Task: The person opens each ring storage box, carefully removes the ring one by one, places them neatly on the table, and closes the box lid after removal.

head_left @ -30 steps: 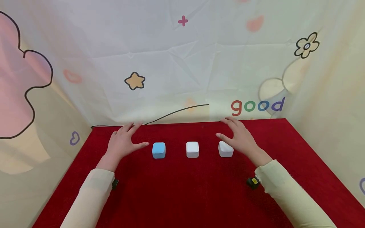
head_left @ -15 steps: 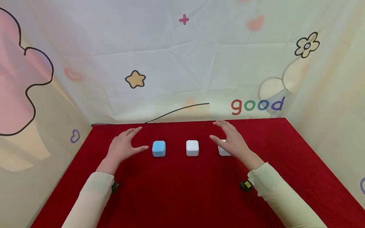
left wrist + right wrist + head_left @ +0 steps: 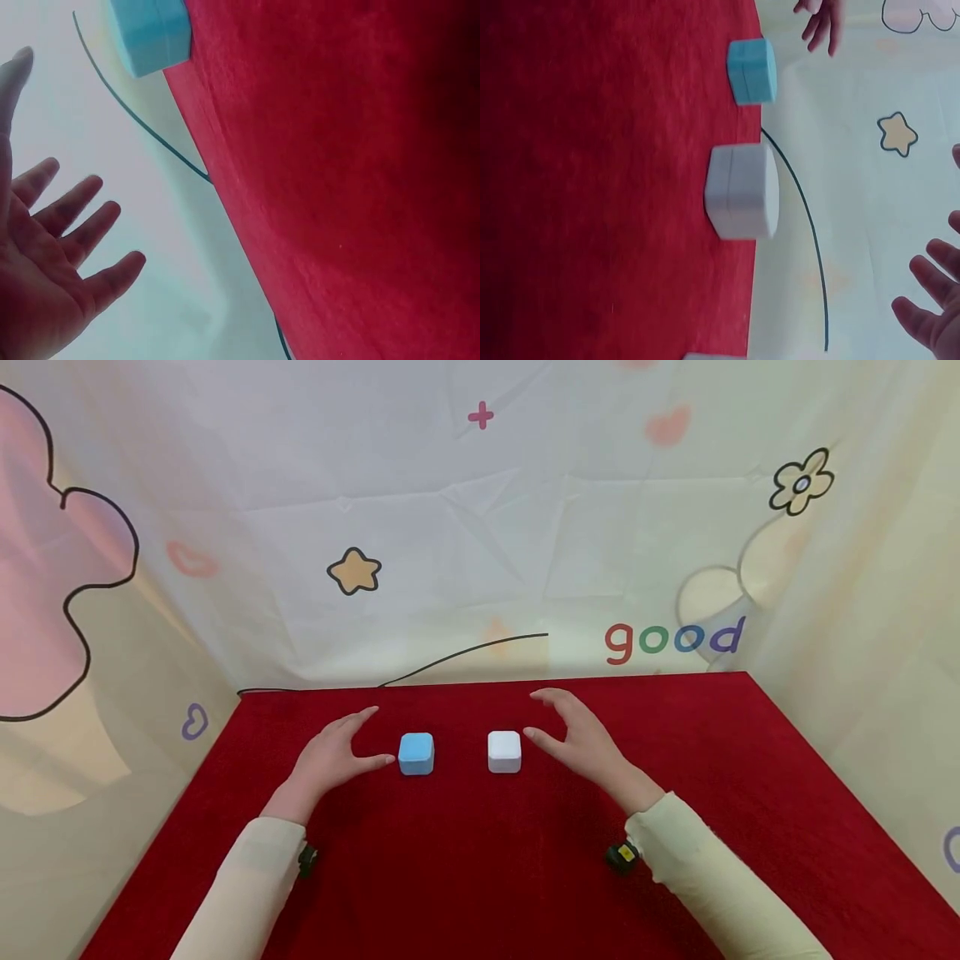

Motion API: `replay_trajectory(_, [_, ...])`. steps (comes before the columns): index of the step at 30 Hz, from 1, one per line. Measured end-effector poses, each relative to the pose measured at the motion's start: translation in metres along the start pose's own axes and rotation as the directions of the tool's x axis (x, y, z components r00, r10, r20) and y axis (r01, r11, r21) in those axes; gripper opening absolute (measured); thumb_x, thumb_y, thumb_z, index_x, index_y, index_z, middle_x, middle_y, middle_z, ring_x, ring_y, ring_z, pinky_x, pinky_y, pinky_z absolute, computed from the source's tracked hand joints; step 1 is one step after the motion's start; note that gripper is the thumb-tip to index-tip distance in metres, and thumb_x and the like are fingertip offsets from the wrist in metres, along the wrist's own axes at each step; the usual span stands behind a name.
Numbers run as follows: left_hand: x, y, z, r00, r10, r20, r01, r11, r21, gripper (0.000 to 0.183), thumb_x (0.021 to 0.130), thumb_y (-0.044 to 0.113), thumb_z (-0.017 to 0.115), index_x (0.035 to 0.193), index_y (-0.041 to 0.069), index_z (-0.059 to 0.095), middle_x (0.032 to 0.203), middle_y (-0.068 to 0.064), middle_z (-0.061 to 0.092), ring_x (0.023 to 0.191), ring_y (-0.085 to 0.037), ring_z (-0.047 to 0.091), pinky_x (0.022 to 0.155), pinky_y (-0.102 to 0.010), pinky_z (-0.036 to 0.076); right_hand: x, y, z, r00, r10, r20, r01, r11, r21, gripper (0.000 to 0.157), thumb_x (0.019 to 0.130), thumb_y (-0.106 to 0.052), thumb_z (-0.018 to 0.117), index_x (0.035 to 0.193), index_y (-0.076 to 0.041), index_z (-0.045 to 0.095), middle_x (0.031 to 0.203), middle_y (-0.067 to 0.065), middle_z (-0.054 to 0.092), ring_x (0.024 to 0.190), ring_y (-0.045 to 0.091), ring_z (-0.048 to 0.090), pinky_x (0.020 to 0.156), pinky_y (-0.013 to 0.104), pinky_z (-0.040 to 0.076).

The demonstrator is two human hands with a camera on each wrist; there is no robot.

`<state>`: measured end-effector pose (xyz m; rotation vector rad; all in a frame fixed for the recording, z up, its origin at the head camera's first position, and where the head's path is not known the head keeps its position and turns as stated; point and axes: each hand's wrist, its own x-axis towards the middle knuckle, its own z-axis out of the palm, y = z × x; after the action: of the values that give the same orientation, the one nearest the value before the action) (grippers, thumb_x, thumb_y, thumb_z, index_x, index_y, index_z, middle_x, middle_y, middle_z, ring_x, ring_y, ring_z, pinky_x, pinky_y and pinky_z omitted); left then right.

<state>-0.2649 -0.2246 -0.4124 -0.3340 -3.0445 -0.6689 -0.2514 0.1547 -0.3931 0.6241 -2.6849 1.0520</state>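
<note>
A light blue box (image 3: 416,753) with rounded corners stands on the red cloth, a white box (image 3: 504,752) of like shape to its right. My left hand (image 3: 330,760) hovers just left of the blue box, fingers spread and thumb pointing toward it. My right hand (image 3: 588,743) is raised right of the white box, thumb and fingers apart around nothing. A second white box is hidden behind the right hand in the head view; its edge (image 3: 714,356) shows at the bottom of the right wrist view. Neither hand holds anything.
Red cloth (image 3: 465,868) covers the table. Behind it and along both sides hangs a pale printed curtain (image 3: 420,527) with a star, a flower and the word "good". A black camera (image 3: 622,857) sits at the right wrist.
My right hand has moved left, from over the right-hand white box toward the middle one, and now blocks the former from view. My left hand has barely shifted. The boxes stay put.
</note>
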Motion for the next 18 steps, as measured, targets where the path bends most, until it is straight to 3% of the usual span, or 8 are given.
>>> replay_trajectory(11, [0.011, 0.001, 0.006, 0.997, 0.003, 0.075, 0.009, 0.986, -0.167, 0.092, 0.087, 0.032, 0.081, 0.16, 0.009, 0.031, 0.159, -0.022, 0.044, 0.146, -0.045, 0.041, 0.115, -0.062, 0.042, 0.012, -0.019, 0.026, 0.997, -0.03, 0.077, 0.02, 0.991, 0.13, 0.058, 0.096, -0.021, 0.07, 0.147, -0.004, 0.049, 0.149, 0.019, 0.053, 0.13, 0.036, 0.057, 0.109, 0.056, 0.05])
replay_trajectory(18, [0.012, 0.001, 0.01, 0.995, 0.012, 0.096, 0.007, 0.981, -0.195, 0.087, 0.089, 0.028, 0.079, 0.159, 0.006, 0.032, 0.156, -0.024, 0.045, 0.144, -0.046, 0.043, 0.114, -0.062, 0.043, 0.016, -0.027, 0.044, 0.989, -0.027, 0.145, 0.002, 0.985, 0.174, 0.06, 0.096, -0.023, 0.069, 0.149, -0.005, 0.048, 0.153, 0.017, 0.05, 0.134, 0.037, 0.055, 0.112, 0.055, 0.048])
